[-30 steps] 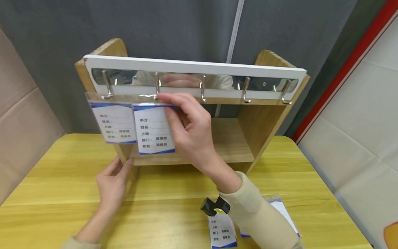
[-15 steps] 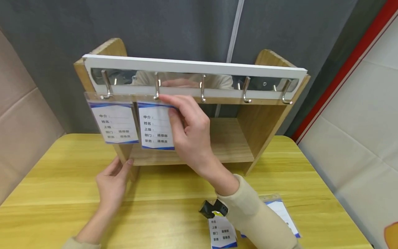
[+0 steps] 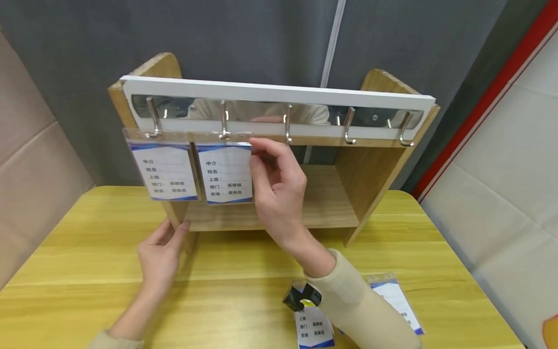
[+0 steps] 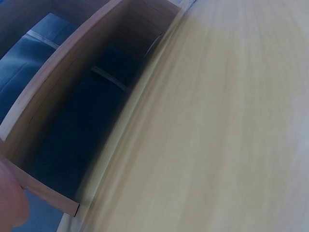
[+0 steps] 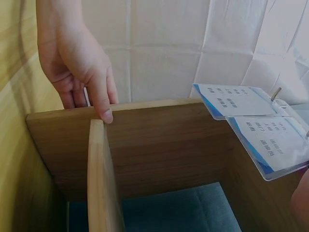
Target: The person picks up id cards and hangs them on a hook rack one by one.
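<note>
1. Head: right hand pinches the edge of a rectangular clear-plastic badge holder on the second curved metal hook from left
2. Left wrist: smooth wood-grain tabletop; finger state unclear
3. Right wrist, unlike left: curled fingers of the left hand grip the wooden rack

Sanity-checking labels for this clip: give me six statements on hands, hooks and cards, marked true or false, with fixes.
1. The left hand grips the wooden rack's left side. True.
2. The white rail carries five metal hooks. True.
3. The right hand is at the second card's right edge. True.
4. The two rightmost hooks have cards at them. False: the first card and second card are at the two leftmost.
5. Every visible card is up at the rail. False: at least two loose cards lie on the table.
6. Both hands are up near the hooks. False: the left hand is well below them.
</note>
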A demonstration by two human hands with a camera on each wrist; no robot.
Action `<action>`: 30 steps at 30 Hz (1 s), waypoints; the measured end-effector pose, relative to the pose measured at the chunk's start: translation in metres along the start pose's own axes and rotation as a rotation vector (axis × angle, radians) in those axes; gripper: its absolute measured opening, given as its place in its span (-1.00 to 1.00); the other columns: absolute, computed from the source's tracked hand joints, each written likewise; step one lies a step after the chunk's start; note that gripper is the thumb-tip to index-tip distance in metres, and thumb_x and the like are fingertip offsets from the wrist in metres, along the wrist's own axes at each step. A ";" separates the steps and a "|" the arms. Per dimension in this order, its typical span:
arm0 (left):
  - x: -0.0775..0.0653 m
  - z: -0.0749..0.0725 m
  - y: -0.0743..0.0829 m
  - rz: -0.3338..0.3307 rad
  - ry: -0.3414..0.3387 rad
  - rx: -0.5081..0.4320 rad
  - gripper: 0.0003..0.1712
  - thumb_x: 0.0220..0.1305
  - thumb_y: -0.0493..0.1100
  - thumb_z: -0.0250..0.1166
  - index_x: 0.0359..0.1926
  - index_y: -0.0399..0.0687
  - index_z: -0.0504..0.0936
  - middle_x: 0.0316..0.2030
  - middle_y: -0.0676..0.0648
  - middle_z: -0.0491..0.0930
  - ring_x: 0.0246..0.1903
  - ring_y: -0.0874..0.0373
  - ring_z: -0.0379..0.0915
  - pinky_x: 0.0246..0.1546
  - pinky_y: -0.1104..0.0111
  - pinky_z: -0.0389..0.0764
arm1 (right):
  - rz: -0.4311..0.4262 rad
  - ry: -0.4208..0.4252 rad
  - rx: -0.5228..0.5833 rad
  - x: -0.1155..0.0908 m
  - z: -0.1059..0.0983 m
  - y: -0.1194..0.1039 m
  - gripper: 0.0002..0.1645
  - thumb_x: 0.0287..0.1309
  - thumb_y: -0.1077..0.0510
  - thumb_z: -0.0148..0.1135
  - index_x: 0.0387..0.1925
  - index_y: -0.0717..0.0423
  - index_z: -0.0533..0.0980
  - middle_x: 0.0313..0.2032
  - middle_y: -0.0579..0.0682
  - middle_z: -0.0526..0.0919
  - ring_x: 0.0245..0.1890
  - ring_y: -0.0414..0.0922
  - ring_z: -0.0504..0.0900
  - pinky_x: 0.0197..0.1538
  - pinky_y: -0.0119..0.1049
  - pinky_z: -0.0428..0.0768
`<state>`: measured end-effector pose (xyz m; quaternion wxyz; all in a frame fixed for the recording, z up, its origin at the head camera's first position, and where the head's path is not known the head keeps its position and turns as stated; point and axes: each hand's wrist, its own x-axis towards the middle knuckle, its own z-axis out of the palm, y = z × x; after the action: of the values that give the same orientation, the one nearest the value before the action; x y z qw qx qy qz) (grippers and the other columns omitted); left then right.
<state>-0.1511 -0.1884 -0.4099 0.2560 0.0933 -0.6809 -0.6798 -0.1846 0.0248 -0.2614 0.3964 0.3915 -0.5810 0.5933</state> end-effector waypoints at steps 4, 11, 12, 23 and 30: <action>0.000 0.000 0.001 0.003 0.002 -0.001 -0.54 0.33 -0.33 0.40 0.24 -0.17 0.61 0.17 -0.30 0.55 -0.02 0.36 0.64 -0.01 0.53 0.65 | -0.001 0.012 0.006 -0.001 0.000 0.002 -0.76 0.32 0.57 0.13 0.00 0.51 0.48 -0.10 0.34 0.58 -0.13 0.11 0.58 -0.11 -0.27 0.73; 0.001 0.001 0.001 0.033 0.007 -0.003 -0.55 0.34 -0.34 0.39 0.23 -0.16 0.62 0.15 -0.29 0.57 -0.06 0.42 0.64 0.00 0.52 0.66 | -0.022 0.044 0.048 -0.002 -0.003 0.001 -0.75 0.26 0.59 0.18 -0.02 0.56 0.48 -0.10 0.39 0.59 -0.12 0.19 0.62 -0.02 -0.16 0.78; 0.001 0.001 0.001 0.036 0.009 0.000 -0.55 0.34 -0.34 0.39 0.23 -0.16 0.62 0.15 -0.28 0.57 -0.05 0.42 0.64 0.00 0.52 0.66 | -0.022 0.045 0.055 -0.003 -0.004 0.001 -0.74 0.25 0.60 0.19 -0.02 0.57 0.48 -0.10 0.40 0.59 -0.12 0.20 0.62 -0.01 -0.14 0.78; 0.000 0.000 -0.001 0.019 0.009 0.036 -0.53 0.33 -0.31 0.41 0.24 -0.16 0.61 0.18 -0.29 0.54 -0.02 0.37 0.63 -0.02 0.55 0.65 | -0.008 -0.044 0.057 -0.023 -0.033 0.002 -0.65 0.14 0.64 0.23 -0.01 0.58 0.48 -0.06 0.42 0.61 -0.16 0.25 0.65 0.04 -0.12 0.78; 0.000 0.000 -0.001 0.006 0.008 0.047 -0.54 0.35 -0.29 0.41 0.25 -0.15 0.60 0.17 -0.28 0.55 -0.01 0.38 0.63 -0.01 0.55 0.64 | -0.028 -0.105 0.060 -0.036 -0.053 0.001 -0.69 0.19 0.57 0.28 -0.02 0.58 0.50 -0.09 0.41 0.65 -0.11 0.09 0.71 0.01 -0.13 0.80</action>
<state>-0.1512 -0.1886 -0.4113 0.2585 0.0999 -0.6960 -0.6624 -0.1719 0.0773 -0.2954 0.3616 0.4418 -0.5776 0.5834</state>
